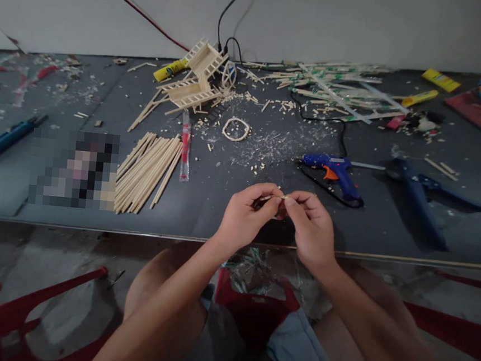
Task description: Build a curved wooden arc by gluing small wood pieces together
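My left hand (246, 212) and my right hand (311, 223) meet above the table's front edge, fingertips pinched together. Between them is a small pale wooden piece (283, 197), mostly covered by the fingers, so its full shape is hidden. Just beyond lies a ring of short wooden pieces (236, 129). A blue glue gun (334, 169) with an orange trigger rests on its side to the right of my hands, a clear glue stick in its back. Over to the left is a pile of thin wooden sticks (151, 172), beside a narrow plastic wrapper with red print (185, 147).
Blue-handled cutters (424, 202) lie at the right. A small wooden furniture-like model (196, 84) stands at the back, near a yellow tube (170, 70). Wrapped sticks (336, 90) and wood scraps cover the back right. A blue tool (6, 137) lies far left.
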{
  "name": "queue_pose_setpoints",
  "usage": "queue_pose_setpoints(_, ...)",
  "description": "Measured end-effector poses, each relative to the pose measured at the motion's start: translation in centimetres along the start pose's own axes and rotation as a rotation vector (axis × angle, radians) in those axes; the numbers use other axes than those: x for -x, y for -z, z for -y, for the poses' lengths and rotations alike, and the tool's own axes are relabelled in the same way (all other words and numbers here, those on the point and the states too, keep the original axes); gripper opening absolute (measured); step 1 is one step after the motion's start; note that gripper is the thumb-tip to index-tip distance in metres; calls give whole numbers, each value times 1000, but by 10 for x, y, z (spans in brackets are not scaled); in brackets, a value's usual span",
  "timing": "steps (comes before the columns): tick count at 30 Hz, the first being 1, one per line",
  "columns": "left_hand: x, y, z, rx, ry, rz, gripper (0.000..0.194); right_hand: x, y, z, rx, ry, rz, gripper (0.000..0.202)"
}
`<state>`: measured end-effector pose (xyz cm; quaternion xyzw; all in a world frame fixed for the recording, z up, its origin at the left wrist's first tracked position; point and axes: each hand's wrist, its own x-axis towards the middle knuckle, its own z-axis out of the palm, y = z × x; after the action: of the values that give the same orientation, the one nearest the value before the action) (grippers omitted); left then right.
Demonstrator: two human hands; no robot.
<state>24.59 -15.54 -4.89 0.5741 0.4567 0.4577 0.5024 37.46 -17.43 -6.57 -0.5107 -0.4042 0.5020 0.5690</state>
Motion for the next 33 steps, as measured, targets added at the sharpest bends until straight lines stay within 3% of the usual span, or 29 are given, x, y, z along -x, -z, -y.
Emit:
queue_pose_setpoints(21, -1, -5, -1, 42, 59, -27, 7, -1, 1, 2, -5, -20, 7, 9)
queue_pose_setpoints(29, -6, -2, -3, 153, 107, -72, 8, -2, 1, 3, -48, -74, 38, 18)
queue_pose_setpoints(33, -10, 2, -1, 279, 126, -123, 11, -3, 4, 6, 1, 12, 3, 18)
